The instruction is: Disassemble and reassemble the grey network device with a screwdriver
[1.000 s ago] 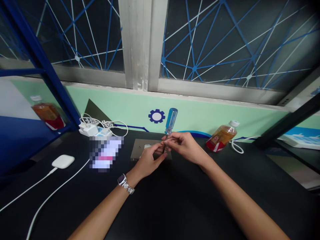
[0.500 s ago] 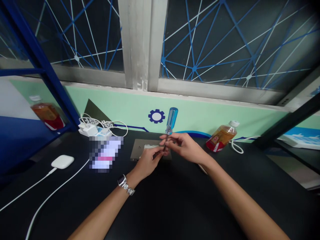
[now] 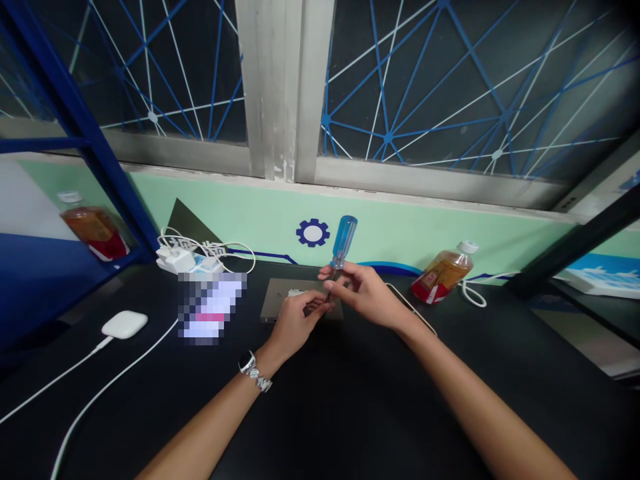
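A screwdriver (image 3: 345,237) with a clear blue handle stands nearly upright, its handle on top. My right hand (image 3: 367,297) is closed, its thumb and fingers pinching the metal shaft just below the handle. Lower down, my left hand (image 3: 295,323) is closed too, thumb and fingertips meeting around the bottom of the shaft. Fingers hide the screwdriver's tip, so I cannot tell what it touches. Beneath both hands a flat grey-brown metal box (image 3: 274,299) with a pale label lies on the black table, partly covered by them.
A dark flat object with a pale edge (image 3: 417,313) lies by my right forearm. The drink bottle (image 3: 445,273) stands back right. At left are a pixelated bright screen (image 3: 215,310), a power strip with plugs (image 3: 175,260), a white charger (image 3: 125,325) and cables on the table (image 3: 320,427).
My right hand has shifted slightly and its fingers have turned on the shaft. More of the pale-edged object beside my right forearm shows. The left hand has barely moved.
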`<state>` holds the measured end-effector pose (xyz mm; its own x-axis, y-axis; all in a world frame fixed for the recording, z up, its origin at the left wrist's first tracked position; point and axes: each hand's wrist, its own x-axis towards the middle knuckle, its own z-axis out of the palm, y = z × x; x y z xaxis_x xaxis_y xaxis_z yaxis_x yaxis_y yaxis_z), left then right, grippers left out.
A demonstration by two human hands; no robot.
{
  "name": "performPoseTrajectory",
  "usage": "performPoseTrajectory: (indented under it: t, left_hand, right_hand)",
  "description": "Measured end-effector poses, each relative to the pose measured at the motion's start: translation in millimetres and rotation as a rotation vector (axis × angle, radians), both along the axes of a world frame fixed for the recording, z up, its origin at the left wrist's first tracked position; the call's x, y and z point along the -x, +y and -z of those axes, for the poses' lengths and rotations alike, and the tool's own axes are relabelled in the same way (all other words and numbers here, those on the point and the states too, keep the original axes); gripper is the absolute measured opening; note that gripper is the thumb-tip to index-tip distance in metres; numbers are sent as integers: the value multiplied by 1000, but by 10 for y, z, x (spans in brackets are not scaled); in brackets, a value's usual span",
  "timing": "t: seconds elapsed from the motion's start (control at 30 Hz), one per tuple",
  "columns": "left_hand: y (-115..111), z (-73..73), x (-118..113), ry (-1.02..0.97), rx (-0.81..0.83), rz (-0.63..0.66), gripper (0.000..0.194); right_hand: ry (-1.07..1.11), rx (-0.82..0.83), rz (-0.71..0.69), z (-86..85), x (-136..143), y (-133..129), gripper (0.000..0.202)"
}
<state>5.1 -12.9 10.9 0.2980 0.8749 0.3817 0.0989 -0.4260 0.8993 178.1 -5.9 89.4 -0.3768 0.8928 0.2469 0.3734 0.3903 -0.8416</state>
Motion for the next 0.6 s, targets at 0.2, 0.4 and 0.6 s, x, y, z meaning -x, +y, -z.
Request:
performPoseTrajectory:
  t: [0.2, 0.4, 0.6]
  left_hand:
    - [-38, -42, -1, 15, -26, 52, 22]
    - [-14, 27, -44, 64, -69, -128, 12]
    - [-15, -42, 15, 101, -59, 68, 21]
  right_hand:
    - [79, 68, -51, -35, -30, -13, 29]
    - [36, -125, 213, 101, 78, 3, 32]
    - [-17, 14, -42, -27, -3, -36, 31]
